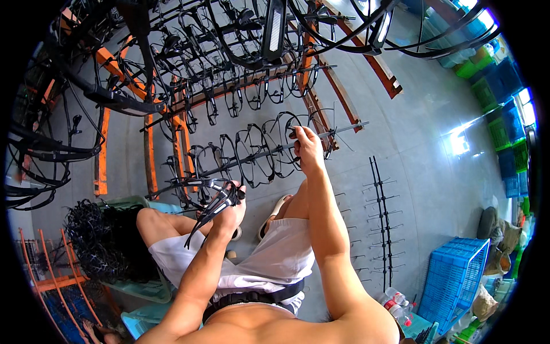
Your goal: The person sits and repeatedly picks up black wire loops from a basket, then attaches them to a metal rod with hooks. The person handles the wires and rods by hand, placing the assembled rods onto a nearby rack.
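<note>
Gripping a bundle of black frames (215, 200) in our fisted left hand (229, 212), our right hand (306, 146) pinches a frame (286, 129) on the rod (258, 155); open grey floor (424, 172) lies rightward.

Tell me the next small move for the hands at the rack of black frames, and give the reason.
Probably the right hand should finish seating the black frame it pinches onto the rod, then let go. Its fingertips are up at the rod's far end, beside the row already hung there, while the left hand grips a bundle of frames lower down, seemingly waiting to supply more.
</note>
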Available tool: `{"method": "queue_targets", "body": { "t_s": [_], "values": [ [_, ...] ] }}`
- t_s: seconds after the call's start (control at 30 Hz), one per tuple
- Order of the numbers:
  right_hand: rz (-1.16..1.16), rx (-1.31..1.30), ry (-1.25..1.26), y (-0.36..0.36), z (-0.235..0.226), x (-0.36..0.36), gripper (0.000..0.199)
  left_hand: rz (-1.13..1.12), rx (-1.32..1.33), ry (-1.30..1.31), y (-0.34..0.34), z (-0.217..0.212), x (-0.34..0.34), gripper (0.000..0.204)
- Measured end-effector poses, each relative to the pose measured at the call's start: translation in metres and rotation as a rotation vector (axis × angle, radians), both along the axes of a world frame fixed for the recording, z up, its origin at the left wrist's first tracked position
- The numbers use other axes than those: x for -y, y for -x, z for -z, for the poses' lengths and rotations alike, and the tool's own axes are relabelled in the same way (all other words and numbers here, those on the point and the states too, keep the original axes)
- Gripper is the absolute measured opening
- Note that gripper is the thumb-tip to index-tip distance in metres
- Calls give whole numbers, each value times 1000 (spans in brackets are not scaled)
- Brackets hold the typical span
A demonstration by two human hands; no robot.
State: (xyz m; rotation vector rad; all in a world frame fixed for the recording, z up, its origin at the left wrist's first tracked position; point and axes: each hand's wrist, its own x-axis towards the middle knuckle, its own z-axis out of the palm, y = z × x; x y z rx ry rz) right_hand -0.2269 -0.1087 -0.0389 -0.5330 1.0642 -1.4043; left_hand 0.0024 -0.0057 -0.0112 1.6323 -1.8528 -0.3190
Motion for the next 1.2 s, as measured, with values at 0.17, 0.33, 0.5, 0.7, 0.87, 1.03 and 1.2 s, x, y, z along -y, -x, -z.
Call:
{"method": "queue_targets", "body": {
  "t_s": [0.17, 0.33, 0.5, 0.7, 0.87, 1.03, 1.2],
  "values": [
    [-60, 57, 19, 0, -4, -4, 20, 0, -42, 11, 0, 1, 1, 15],
    [-80, 128, 98, 3, 1, -7, 19, -12, -19, -8, 1, 1, 1, 15],
    [-107, 189, 101, 7, -1, -19, 19, -4, -100, -5, 0, 0, 4, 16],
    [-55, 259, 125, -2, 20, -49, 23, -33, -182, 21, -3, 3, 14, 17],
    [-32, 255, 245, -7, 18, -69, 31, -54, -158, -52, -2, -6, 20, 19],
    [74, 228, 242, -8, 27, -70, 30, -63, -188, -68, 1, -13, 24, 16],
    [203, 205, 198, -21, 26, -72, 23, -59, -185, -73, 0, -6, 20, 16]
  ]
}}
